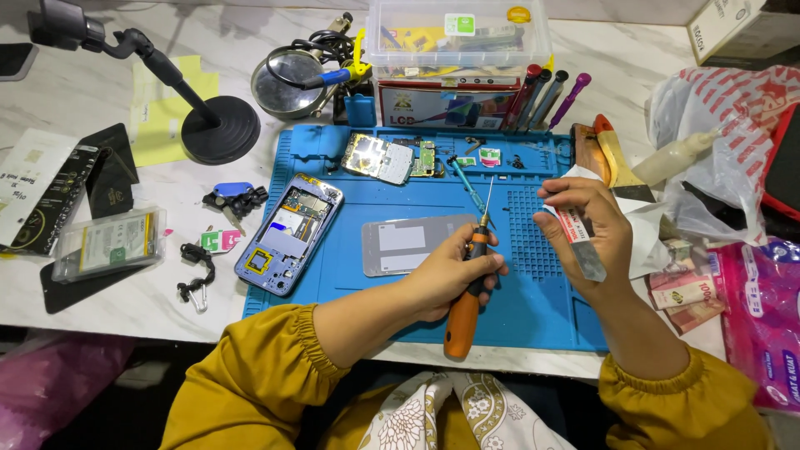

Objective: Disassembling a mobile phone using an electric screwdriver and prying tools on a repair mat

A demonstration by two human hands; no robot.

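your left hand [450,279] is wrapped shut around the orange handle of a precision screwdriver [468,283], fingers curled tight, thumb up near the collar; the thin shaft points up and away from you, its tip in the air above the mat and touching nothing. your right hand [587,233] is closed on a flat metal pry tool [583,250] with a red and white label, thumb on one face and fingers folded behind the other, the blade end angling down towards the mat's right part.

just left of the screwdriver hand a grey phone panel [412,244] lies flat on the blue work mat [542,308]. further left, the opened blue phone body [287,233] lies tilted with its insides up, well apart from both hands. a bare circuit board [379,158] sits in the mat's top tray, and a teal-handled screwdriver [467,185] lies loose between that board and your hands.

by my judgement you're between operations in a phone teardown: both tools are in hand, neither is on a part. a next move would call for bringing one tip down onto the panel or the phone body, and for steadying the part, which means freeing a hand or bracing with the heel of one. watch the long shaft: it stands close to your right fingers.

around the mat stand a magnifier [287,83], a black lamp base [221,129] and a clear parts box [458,33].
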